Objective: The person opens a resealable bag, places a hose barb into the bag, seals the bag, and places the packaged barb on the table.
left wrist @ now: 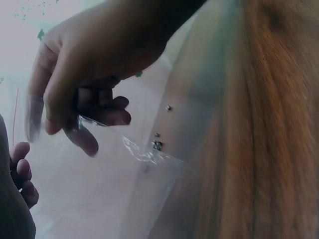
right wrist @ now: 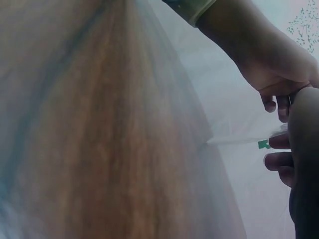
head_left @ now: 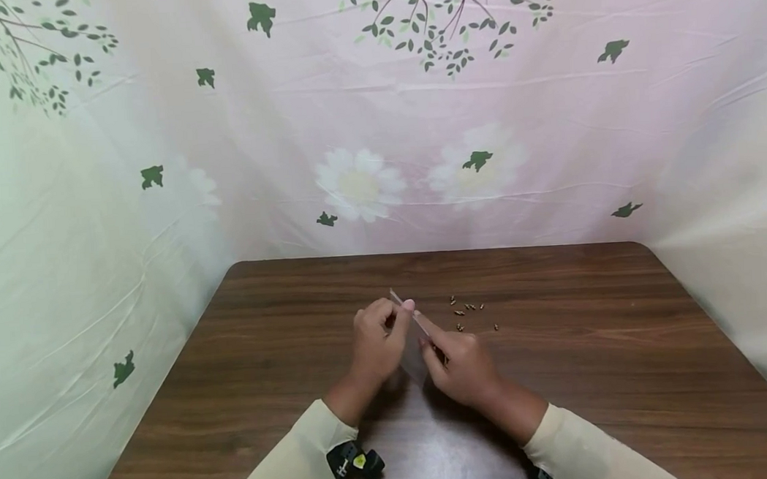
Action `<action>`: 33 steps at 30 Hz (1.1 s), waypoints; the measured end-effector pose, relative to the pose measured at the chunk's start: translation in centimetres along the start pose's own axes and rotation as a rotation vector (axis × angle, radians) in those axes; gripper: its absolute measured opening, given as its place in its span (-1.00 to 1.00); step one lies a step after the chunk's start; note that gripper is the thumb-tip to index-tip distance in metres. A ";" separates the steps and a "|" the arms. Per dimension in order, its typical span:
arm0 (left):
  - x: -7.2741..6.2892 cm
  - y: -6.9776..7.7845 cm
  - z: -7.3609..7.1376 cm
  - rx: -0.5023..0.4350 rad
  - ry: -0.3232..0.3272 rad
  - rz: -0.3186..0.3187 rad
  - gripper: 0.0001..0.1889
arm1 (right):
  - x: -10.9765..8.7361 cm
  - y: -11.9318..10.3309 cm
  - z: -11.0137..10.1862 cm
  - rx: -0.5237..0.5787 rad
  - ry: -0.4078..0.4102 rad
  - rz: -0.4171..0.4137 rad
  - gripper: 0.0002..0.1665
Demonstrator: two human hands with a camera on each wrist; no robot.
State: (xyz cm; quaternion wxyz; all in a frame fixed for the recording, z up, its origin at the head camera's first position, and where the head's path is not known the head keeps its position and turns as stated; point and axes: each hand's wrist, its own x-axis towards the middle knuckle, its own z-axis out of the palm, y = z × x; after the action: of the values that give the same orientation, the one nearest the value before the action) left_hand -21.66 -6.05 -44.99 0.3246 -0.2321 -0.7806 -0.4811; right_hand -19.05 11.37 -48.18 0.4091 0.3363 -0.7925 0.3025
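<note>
A clear plastic bag [head_left: 413,356] hangs at a slant between the two hands over the table. My left hand [head_left: 377,344] pinches its upper edge between thumb and curled fingers. Lower along the same edge, my right hand [head_left: 465,366] grips it, index finger lying along the rim. In the left wrist view the bag's film [left wrist: 149,154] droops below the right hand [left wrist: 94,64], and the left hand [left wrist: 22,181] shows at the frame's edge. Several small brass-coloured metal pieces [head_left: 470,307] lie loose on the table just beyond the right hand.
The brown wood-grain table [head_left: 283,326] has rounded far corners. Behind it and along both sides hangs a pale cloth [head_left: 375,108] printed with leaves and flowers. A small black camera [head_left: 356,461] is strapped at the left sleeve.
</note>
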 end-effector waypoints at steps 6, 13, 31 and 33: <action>0.4 0.4 -0.2 -0.070 0.022 0.012 -0.63 | 0.0 -0.1 0.1 -0.021 -0.024 -0.045 -0.41; 0.4 0.6 -0.4 0.026 0.040 0.098 -0.76 | -0.2 0.0 0.1 -0.022 -0.036 -0.064 -0.46; -0.1 0.1 -0.1 0.065 -0.019 0.178 -0.81 | -0.3 0.0 0.1 0.031 -0.046 -0.017 -0.31; -0.1 0.2 -0.1 0.051 -0.024 0.154 -0.81 | -0.3 0.0 0.1 0.033 -0.051 -0.009 -0.31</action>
State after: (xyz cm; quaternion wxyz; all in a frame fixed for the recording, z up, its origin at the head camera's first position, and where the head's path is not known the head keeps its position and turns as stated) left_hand -21.41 -6.06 -44.96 0.3570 -0.2890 -0.7762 -0.4318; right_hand -18.93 11.35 -48.50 0.3845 0.3540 -0.7962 0.3048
